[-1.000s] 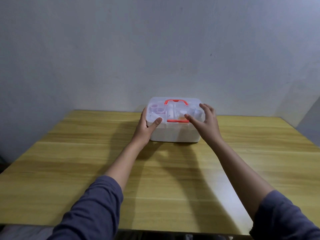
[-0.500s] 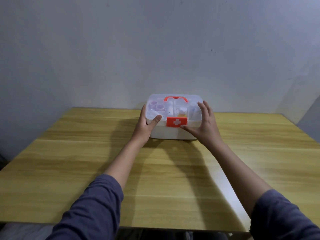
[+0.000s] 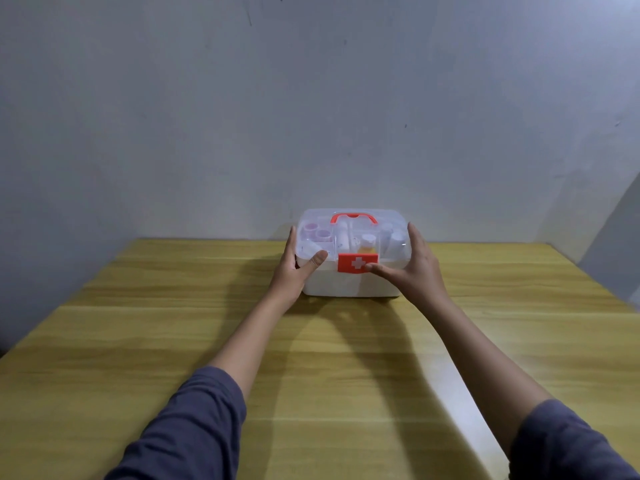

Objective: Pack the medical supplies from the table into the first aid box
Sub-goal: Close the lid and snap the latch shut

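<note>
**Q:** Head view: which step is in hand?

**A:** Judged as closing out. The first aid box (image 3: 351,256) stands at the far middle of the table (image 3: 138,341), near the wall (image 3: 311,116). Its clear lid (image 3: 349,226) is down, and the red latch (image 3: 357,263) with the white cross lies flat against the front. Small bottles and rolls show through the lid; none lie loose on the table.

**Q:** Hand states?

**A:** The left hand (image 3: 294,271) clasps the box's left end, thumb on the front. The right hand (image 3: 412,268) clasps the right end, its thumb tip touching the latch.

**Q:** Next move?

**A:** Probably press the latch fully home, then let go. Whether it has already clicked cannot be told.

**Q:** Obstructions?

**A:** None visible. The red handle (image 3: 353,217) lies folded on the lid.
</note>
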A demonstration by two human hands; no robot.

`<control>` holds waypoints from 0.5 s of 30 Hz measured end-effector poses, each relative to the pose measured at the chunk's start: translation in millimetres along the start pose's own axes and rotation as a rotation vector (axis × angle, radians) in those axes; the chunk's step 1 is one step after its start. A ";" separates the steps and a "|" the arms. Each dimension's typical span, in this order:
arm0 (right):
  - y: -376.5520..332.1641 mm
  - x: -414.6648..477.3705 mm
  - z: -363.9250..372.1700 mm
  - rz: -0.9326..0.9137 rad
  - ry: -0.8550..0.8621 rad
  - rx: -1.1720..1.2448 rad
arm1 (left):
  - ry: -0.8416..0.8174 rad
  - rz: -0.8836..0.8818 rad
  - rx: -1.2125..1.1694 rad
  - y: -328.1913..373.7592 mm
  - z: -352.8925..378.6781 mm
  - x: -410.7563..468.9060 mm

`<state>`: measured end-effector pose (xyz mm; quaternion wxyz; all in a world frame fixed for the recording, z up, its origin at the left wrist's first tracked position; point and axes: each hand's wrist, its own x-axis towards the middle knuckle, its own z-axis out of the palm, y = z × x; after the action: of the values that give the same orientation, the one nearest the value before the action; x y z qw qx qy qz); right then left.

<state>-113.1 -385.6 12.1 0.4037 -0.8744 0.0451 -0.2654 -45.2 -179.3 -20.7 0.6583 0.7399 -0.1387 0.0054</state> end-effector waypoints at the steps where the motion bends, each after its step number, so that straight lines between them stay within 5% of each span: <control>1: 2.9 2.9 -3.1 0.014 0.004 -0.005 | -0.006 0.001 -0.005 1.2 4.2 2.6; 15: 37.0 53.8 -11.0 0.030 0.035 0.051 | -0.036 0.004 -0.048 -8.7 40.4 63.6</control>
<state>-67.6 -433.7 14.0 0.4291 -0.8582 0.0586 -0.2754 10.7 -230.5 -22.4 0.6731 0.7237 -0.1521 -0.0097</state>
